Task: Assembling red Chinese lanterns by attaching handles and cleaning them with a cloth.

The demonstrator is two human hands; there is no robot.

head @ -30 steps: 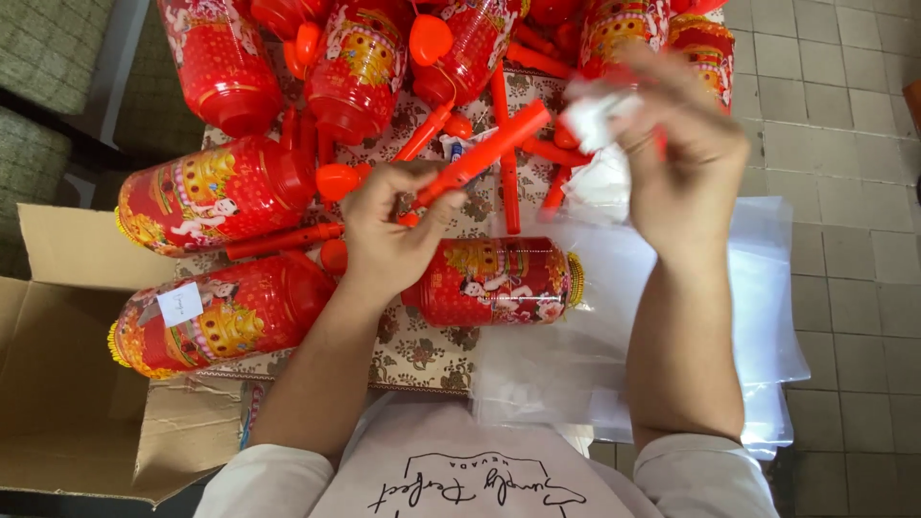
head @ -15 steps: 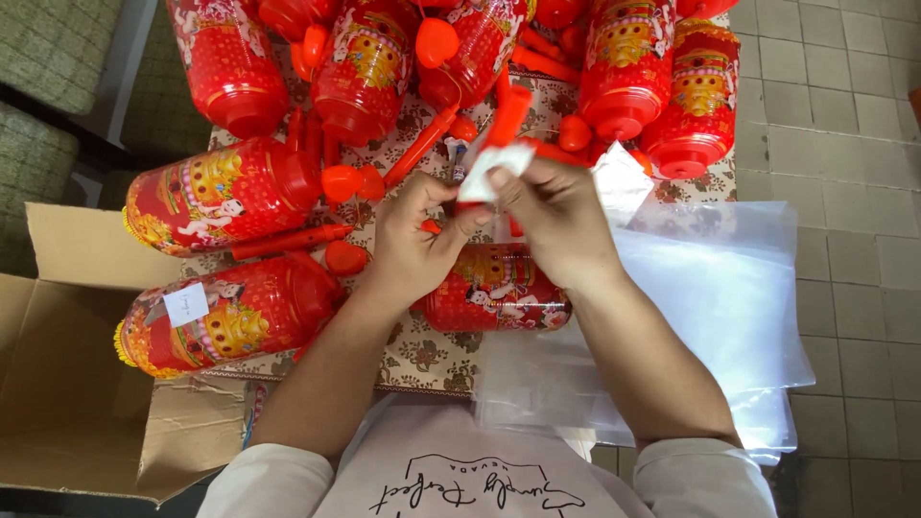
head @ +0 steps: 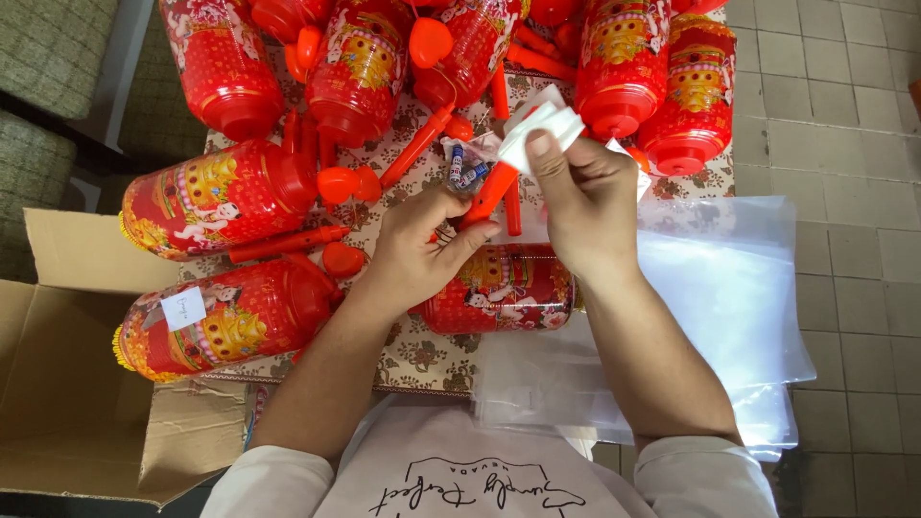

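Over the patterned desk (head: 422, 360), the left hand (head: 417, 254) keeps its grip on the red plastic stick handle (head: 487, 194) while the right hand (head: 585, 206), now nearer, pinches a small white folded packet (head: 542, 129) at its tip.

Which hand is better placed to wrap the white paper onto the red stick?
Probably the right hand: its fingers pinch the white paper directly over the red stick. The left hand grips that stick from below, steadying it.

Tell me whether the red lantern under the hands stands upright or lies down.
Lying down: the red lantern rests on its side on the patterned cloth.
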